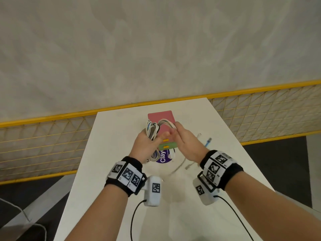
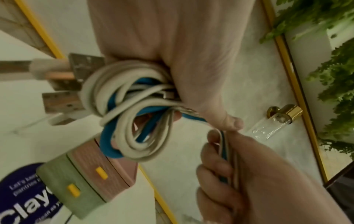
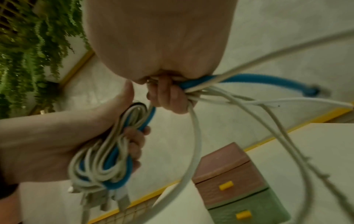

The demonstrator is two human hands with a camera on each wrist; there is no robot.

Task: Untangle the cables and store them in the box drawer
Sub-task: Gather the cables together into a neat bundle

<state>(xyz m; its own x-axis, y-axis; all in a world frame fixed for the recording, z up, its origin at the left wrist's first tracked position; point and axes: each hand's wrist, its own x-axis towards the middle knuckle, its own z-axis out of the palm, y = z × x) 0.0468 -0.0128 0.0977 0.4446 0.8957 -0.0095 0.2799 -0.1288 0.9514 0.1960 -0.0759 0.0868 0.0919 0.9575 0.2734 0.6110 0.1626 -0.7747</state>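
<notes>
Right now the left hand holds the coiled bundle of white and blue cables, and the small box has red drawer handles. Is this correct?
One detail is wrong: the small pink and green box has yellow drawer handles, not red, as the right wrist view shows. The left hand does hold the coiled white and blue cables.

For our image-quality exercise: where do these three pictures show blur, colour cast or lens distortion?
Head view: evenly lit, yellow rail bowed by the wide lens, right hand slightly smeared. Left wrist view: greenish cast, cable bundle soft. Right wrist view: dim, loose cable ends streaked by motion, drawer box soft.
</notes>
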